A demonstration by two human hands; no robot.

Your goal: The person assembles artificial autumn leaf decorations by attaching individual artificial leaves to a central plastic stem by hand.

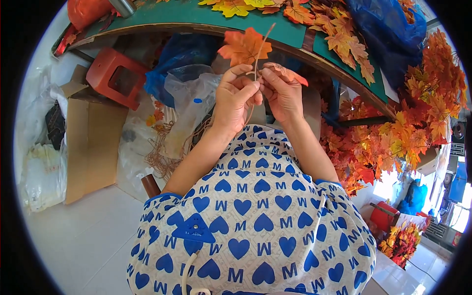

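In front of my chest, my left hand (236, 101) pinches a thin brown artificial vine stem (266, 39) between thumb and fingers. The stem's free end points up, and its lower part hangs past my palm. An orange fabric maple leaf (245, 46) stands just above my left fingers, against the stem. My right hand (282, 96) is closed close beside it, thumb and fingertips pressed together at the stem. A second orange-red maple leaf (289, 73) sticks out over my right thumb and fingers. Exactly how it is gripped is partly hidden.
A green-topped table (187, 18) curves across ahead, with loose maple leaves (341, 37) on it. Leaf garlands (403, 132) hang at right beside a blue bag (391, 24). At left are a red stool (117, 77), a cardboard box (93, 142) and a heap of brown stems (167, 147).
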